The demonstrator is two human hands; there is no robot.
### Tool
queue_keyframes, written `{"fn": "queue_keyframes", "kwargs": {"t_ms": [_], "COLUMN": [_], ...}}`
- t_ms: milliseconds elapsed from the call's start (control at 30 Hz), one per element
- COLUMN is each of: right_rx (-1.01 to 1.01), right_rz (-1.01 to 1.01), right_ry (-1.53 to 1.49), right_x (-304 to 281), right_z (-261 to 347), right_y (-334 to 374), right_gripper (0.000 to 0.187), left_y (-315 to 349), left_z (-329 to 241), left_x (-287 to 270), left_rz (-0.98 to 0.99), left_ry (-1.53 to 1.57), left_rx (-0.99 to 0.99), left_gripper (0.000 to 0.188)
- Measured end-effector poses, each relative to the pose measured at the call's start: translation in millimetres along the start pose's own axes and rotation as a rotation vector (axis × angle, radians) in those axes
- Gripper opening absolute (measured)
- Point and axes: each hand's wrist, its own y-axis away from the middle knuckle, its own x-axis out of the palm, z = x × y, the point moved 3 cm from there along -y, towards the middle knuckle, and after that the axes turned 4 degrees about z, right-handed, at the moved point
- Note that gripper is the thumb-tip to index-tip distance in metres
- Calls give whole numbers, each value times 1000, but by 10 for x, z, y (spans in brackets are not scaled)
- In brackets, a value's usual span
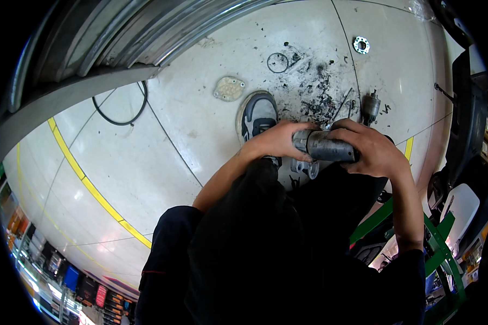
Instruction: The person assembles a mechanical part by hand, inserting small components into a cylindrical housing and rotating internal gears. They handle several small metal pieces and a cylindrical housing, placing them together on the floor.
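Between my two hands is a dark grey cylindrical metal motor housing (pixel 331 147), held lying sideways over my lap. My left hand (pixel 287 140) is closed round its left end, thumb and fingers on opposite sides. From above, my right hand (pixel 370 147) grips the right end with bent fingers. Just below the housing is a silver metal casting (pixel 305 168), partly hidden by it and my leg. A dark cylindrical part like a motor armature (pixel 371 107) stands or lies on the floor beyond my right hand; which, I cannot tell.
Black debris (pixel 321 95) is scattered over the pale floor. Around it are a thin ring (pixel 277 63), a silver toothed disc (pixel 361 45) and a beige plate (pixel 229 88) beside my shoe (pixel 259 115). A black cable loop (pixel 120 123) lies left; a green metal frame (pixel 442 244) stands right.
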Motion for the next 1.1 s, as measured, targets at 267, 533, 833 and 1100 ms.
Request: {"fn": "queue_keyframes", "kwargs": {"t_ms": [267, 533, 833, 1100], "right_rx": [228, 132, 340, 655], "right_rz": [-139, -185, -196, -129], "right_ry": [-78, -60, -234, -590], "right_x": [95, 135, 182, 105], "right_z": [-111, -137, -93, -579], "right_y": [-44, -92, -107, -302], "right_gripper": [60, 51, 52, 75], "left_y": [6, 13, 4, -58], "left_z": [1, 38, 57, 112], "left_x": [-6, -3, 5, 31], "left_rz": [-73, -84, -69, -196], "left_ry": [38, 25, 51, 79], "left_rx": [-12, -6, -15, -163], "left_gripper": [81, 80, 76, 75]}}
